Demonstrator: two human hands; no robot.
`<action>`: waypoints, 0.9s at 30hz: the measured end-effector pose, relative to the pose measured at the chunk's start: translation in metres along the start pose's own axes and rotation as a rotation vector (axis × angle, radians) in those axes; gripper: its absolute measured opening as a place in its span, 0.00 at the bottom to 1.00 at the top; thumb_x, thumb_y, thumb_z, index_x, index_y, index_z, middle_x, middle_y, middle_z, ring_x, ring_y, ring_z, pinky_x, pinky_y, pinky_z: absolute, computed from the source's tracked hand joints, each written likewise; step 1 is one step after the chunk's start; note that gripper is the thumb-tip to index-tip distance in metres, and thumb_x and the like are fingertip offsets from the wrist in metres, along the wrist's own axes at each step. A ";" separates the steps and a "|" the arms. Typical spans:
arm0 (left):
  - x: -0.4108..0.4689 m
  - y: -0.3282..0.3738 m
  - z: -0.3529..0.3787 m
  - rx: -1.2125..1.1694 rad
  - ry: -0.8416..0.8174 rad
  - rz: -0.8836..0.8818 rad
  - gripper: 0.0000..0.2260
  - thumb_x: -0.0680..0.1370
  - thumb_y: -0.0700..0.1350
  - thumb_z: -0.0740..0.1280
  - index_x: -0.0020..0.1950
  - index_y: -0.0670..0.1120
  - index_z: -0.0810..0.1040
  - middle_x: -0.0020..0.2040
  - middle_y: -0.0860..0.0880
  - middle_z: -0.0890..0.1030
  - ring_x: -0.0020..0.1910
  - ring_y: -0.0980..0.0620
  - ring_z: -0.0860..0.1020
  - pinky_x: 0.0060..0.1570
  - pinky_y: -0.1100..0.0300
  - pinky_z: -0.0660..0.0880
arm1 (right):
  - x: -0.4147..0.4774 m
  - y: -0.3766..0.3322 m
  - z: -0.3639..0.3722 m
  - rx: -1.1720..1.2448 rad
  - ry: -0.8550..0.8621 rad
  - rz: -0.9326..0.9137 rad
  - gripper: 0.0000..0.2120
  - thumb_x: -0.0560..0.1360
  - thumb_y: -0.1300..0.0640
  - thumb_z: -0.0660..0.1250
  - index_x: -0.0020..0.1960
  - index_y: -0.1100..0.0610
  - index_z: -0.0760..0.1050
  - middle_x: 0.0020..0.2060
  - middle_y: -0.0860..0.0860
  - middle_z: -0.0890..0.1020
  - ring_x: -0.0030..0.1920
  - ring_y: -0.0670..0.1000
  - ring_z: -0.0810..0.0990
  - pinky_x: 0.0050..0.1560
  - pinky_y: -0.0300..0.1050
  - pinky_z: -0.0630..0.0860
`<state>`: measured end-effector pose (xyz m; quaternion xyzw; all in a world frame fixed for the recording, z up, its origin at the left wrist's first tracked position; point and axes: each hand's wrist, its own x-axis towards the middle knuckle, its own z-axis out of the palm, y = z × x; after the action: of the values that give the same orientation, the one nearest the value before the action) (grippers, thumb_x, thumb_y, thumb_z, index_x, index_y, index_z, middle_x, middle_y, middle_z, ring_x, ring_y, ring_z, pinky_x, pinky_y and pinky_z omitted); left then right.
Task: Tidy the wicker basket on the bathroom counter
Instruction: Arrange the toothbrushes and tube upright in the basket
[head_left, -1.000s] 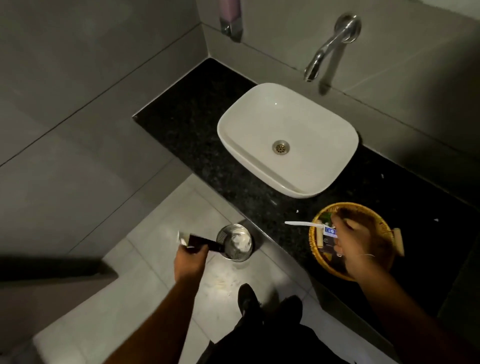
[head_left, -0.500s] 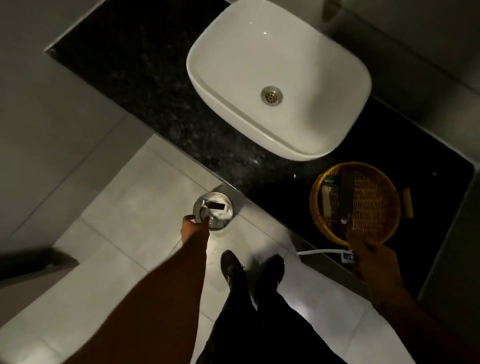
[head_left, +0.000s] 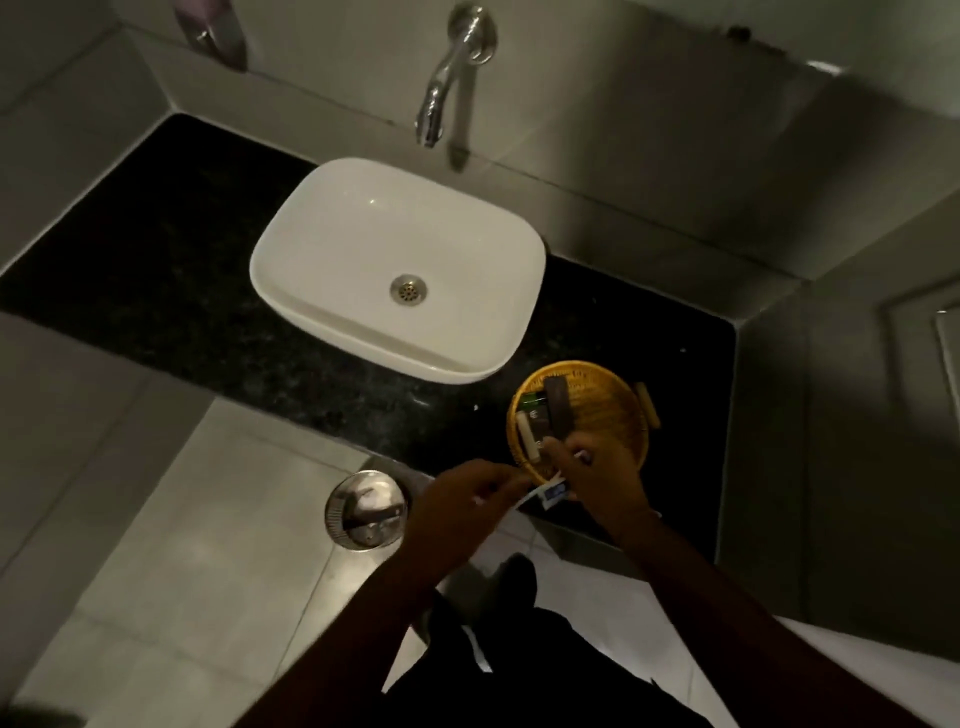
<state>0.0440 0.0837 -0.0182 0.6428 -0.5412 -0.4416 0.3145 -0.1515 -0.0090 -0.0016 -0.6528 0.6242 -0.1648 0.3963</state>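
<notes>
Near the tabletop's (head_left: 156, 270) front right corner sits my round yellow wicker basket (head_left: 597, 400), small dark packets lining its left side; both grips, left hand (head_left: 457, 512) and right hand (head_left: 597, 475), pinch a white toothbrush (head_left: 530, 494).

Round yellow wicker basket (head_left: 597, 400) on black counter (head_left: 156, 270), small dark items, perhaps toiletries, inside.

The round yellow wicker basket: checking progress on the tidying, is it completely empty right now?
No: the round yellow wicker basket holds several small dark packets along its left side.
</notes>
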 end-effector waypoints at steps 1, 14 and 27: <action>0.009 0.013 0.005 0.115 -0.047 0.093 0.15 0.79 0.71 0.64 0.55 0.67 0.85 0.47 0.59 0.86 0.43 0.61 0.83 0.43 0.68 0.76 | 0.004 -0.001 -0.006 -0.049 0.016 -0.023 0.22 0.79 0.52 0.72 0.29 0.53 0.72 0.23 0.46 0.74 0.26 0.41 0.73 0.32 0.31 0.68; 0.085 0.050 0.046 0.139 -0.199 -0.197 0.08 0.79 0.47 0.77 0.56 0.49 0.91 0.45 0.52 0.90 0.44 0.54 0.89 0.49 0.58 0.86 | 0.067 0.037 -0.078 0.309 0.095 0.259 0.08 0.78 0.54 0.75 0.48 0.59 0.84 0.61 0.57 0.84 0.55 0.57 0.85 0.57 0.50 0.80; 0.164 0.055 0.134 -0.373 -0.001 -0.781 0.02 0.81 0.38 0.74 0.51 0.38 0.86 0.48 0.41 0.87 0.50 0.41 0.87 0.55 0.46 0.86 | 0.049 0.114 -0.093 0.926 -0.002 0.734 0.10 0.79 0.68 0.68 0.59 0.61 0.79 0.63 0.63 0.81 0.55 0.60 0.83 0.47 0.51 0.82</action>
<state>-0.0962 -0.0780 -0.0622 0.7314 -0.1684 -0.6179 0.2343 -0.2875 -0.0733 -0.0391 -0.1535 0.6720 -0.2715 0.6717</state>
